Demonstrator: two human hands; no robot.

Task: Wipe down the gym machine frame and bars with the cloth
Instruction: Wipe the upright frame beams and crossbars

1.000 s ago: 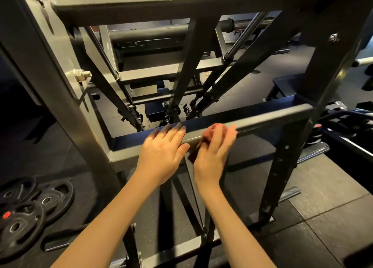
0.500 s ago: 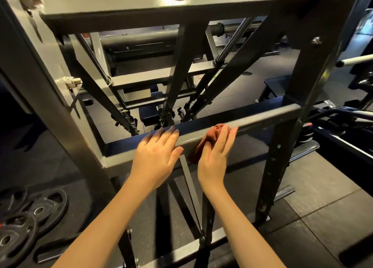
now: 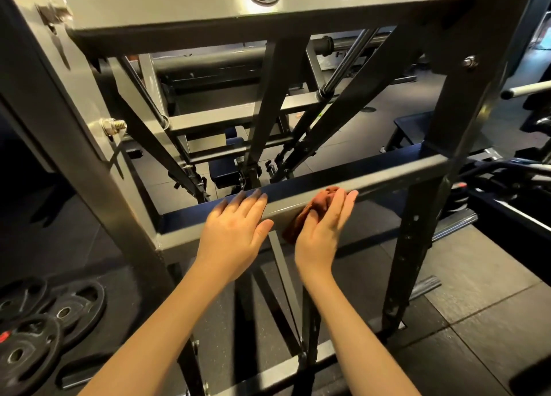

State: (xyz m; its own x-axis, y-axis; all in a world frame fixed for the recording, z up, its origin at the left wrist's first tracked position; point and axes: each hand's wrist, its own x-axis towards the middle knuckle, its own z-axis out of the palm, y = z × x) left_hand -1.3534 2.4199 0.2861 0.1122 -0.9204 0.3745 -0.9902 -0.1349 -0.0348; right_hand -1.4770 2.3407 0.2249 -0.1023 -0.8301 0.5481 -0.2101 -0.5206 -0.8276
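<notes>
Both bare forearms are extended forward and upward, roughly parallel. The left hand (image 3: 235,231) is laid palm-down, fingers straight and slightly spread, thumb stuck out toward the right hand (image 3: 325,228). The right hand is set just beside it, palm turned forward, fingers straight and held together, thumb alongside.

The right hand (image 3: 323,228) has slid the rust-red cloth (image 3: 323,200) along the crossbar (image 3: 387,183), apparently a little farther from the left hand (image 3: 232,231).

Matt grey painted metal crossbar (image 3: 372,176), soft rust-brown cloth (image 3: 320,203).
</notes>
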